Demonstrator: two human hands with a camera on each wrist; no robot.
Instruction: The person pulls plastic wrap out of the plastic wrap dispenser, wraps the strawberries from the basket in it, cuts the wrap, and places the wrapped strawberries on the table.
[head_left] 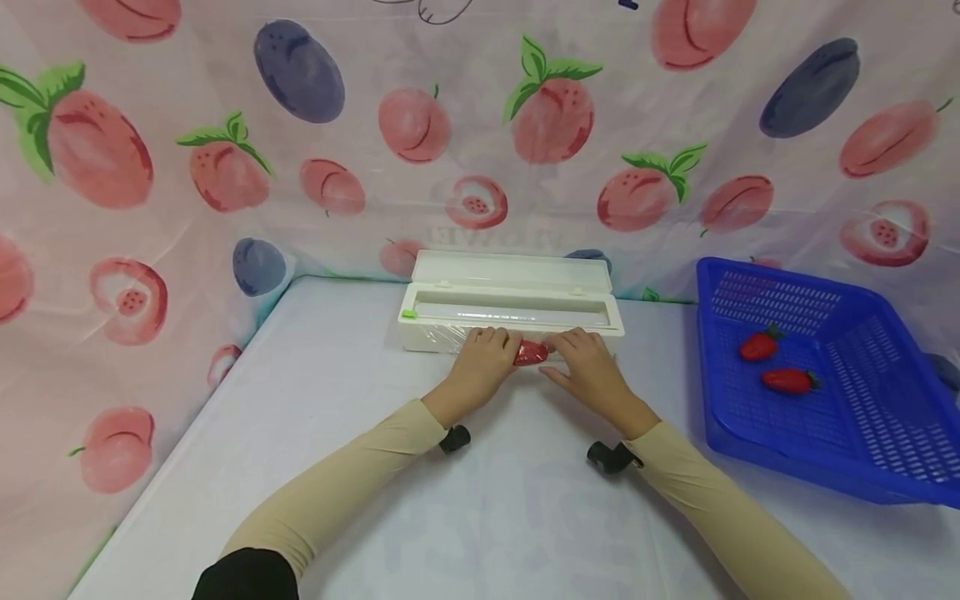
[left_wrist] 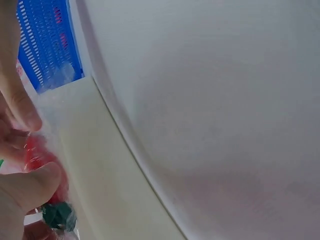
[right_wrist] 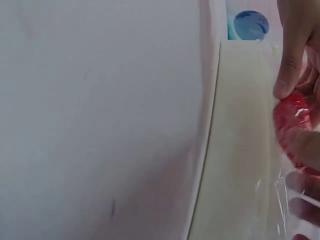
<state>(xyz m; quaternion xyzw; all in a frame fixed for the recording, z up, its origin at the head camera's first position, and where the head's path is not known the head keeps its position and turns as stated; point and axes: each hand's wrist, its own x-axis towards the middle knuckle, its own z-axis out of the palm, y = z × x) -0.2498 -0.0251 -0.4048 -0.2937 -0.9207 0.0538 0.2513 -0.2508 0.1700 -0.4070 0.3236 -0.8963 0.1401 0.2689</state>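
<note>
A red strawberry in shiny clear cling film is held at the front of a white cling film dispenser, whose lid stands up. My left hand grips it, the thumb pressed on its side near the green leaves. At the strawberry's other end is my right hand, fingertips right at the tip and thumb spread away from the fingers. Clear film hangs over the dispenser's front face around the strawberry. The fingers behind the fruit are partly hidden.
A blue plastic basket stands to the right with two red strawberries inside. White cloth covers the table. A fruit-print curtain hangs behind and on the left. A green slider sits at the dispenser's left end.
</note>
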